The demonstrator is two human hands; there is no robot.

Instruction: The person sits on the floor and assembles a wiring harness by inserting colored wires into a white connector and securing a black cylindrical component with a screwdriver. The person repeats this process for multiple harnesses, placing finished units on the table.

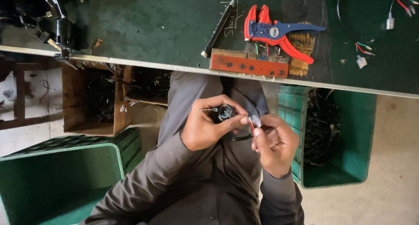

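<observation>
My left hand (205, 128) grips a small round black part (225, 113) with a metal pin sticking out to the left. My right hand (274, 142) pinches a small white plastic connector (256, 120) on thin red and green wires (250, 127) that run from the black part. Both hands are held close together over my lap, in front of the edge of the dark green workbench (166, 28). A loop of black cable hangs below the two hands.
On the bench lie a red and blue wire stripper (275, 32), a red drilled block (248, 64), a black rod (218, 27) and loose wires (364, 48). A cardboard box (91, 103) and green crates (336, 137), (61, 181) hold black cables below.
</observation>
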